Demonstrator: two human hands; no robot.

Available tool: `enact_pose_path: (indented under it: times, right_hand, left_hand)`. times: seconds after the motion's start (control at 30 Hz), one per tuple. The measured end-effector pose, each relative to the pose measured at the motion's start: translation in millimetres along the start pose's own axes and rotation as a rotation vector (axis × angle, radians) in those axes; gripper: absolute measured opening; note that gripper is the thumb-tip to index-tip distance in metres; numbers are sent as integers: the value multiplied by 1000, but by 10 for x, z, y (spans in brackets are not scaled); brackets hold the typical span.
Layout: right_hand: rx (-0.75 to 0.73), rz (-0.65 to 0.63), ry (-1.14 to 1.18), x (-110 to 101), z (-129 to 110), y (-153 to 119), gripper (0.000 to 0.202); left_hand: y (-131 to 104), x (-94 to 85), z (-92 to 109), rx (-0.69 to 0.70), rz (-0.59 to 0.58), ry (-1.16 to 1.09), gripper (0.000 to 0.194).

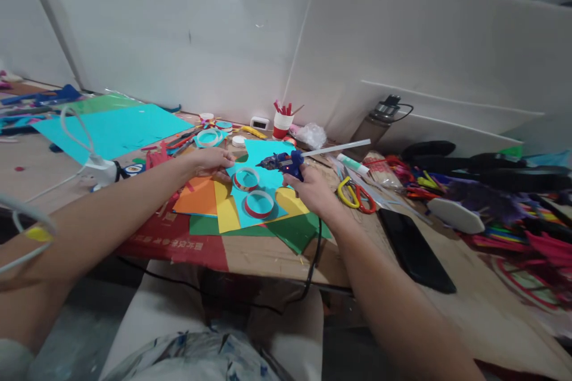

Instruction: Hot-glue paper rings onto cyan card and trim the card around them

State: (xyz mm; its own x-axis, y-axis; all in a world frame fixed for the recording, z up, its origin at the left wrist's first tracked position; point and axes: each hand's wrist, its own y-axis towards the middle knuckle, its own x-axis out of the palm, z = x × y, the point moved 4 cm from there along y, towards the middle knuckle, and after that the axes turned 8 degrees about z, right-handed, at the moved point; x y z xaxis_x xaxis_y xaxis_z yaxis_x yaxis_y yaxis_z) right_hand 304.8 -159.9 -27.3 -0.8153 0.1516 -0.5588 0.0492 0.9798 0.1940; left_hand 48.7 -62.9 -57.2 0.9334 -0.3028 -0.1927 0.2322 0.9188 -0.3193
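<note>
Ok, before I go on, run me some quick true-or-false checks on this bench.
1. The right hand holds a blue glue gun. True.
2. The clear stick sticks out of the gun's nozzle end. False: it sticks out of the rear, away from the nozzle.
3. The nearer ring is on the light-blue sheet. True.
4. The scissors lie left of the light-blue sheet. False: they lie to its right.
5. The red-and-white cup is tipped over. False: it stands upright.
6. The gun's nozzle points toward the left hand's side. True.
</note>
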Motion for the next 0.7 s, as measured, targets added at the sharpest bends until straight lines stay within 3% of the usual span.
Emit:
enact_pose_path:
  times: [0.1, 0.27, 0.47, 0.7]
  right_hand:
    - [-14, -5, 37, -14, -7, 7, 13]
    - [-46, -4, 37, -46, -2, 15, 16]
    - [-45, 12, -30, -147, -46, -15, 19]
    - [-43, -31, 3, -209, -57, -19, 20]
  left_hand:
    - [29, -21, -27, -74, -13, -9, 28]
    - [108, 1, 5, -78, -60, 39, 29]
    - [339, 131, 116, 109, -232, 298, 32]
    - [529, 365, 283, 185, -363, 429, 35]
